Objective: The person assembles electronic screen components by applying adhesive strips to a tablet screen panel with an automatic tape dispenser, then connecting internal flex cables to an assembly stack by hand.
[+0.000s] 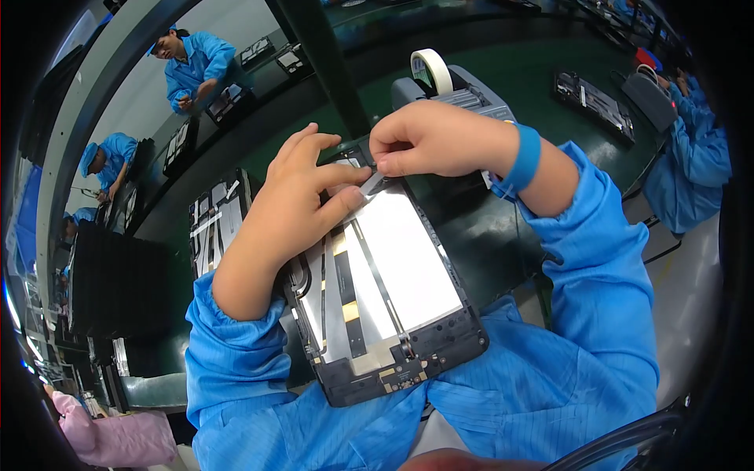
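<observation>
An opened tablet housing [416,259] lies tilted in front of me, its near end close to my body. It has a black frame, bright silver panels and a dark flat cable [345,286] running lengthwise. At its far end, a short pale strip [372,184] sits between my fingertips. My left hand [302,188] reaches over the left side, thumb and index finger closed at the strip, other fingers raised. My right hand [432,141], with a blue band on the wrist, pinches at the strip's upper end. My fingers partly hide the spot beneath.
A grey tape dispenser [471,94] with a cream tape roll [432,72] stands beyond my right hand. Another opened tablet [214,224] lies left of my left forearm. A third [593,106] rests at the far right of the green bench [495,228]. Co-workers in blue sit around.
</observation>
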Motion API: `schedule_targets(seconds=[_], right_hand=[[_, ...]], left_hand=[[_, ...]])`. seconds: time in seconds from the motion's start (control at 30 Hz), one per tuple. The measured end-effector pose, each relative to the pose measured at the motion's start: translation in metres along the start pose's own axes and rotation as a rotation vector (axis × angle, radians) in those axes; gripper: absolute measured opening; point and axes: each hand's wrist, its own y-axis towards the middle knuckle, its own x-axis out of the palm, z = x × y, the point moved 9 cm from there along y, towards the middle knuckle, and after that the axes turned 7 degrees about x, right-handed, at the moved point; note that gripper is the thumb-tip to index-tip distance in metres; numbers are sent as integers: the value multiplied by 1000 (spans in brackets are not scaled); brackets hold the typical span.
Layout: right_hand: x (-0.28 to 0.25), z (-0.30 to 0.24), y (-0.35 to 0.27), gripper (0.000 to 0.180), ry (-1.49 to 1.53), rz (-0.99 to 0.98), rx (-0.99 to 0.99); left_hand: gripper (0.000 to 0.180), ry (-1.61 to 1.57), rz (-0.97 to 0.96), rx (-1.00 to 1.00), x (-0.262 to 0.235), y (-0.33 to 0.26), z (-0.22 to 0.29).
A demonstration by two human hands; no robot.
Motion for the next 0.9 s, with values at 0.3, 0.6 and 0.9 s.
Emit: schedule_targets(seconds=[0.3, 0.6, 0.9], right_hand=[[13, 23, 16, 22, -125, -150, 275], [15, 32, 16, 20, 101, -187, 310], [16, 26, 18, 21, -108, -194, 205]], left_hand=[[21, -172, -1, -124, 9, 12, -17], [24, -243, -15, -207, 12, 16, -27], [19, -195, 20, -233, 9, 19, -23]])
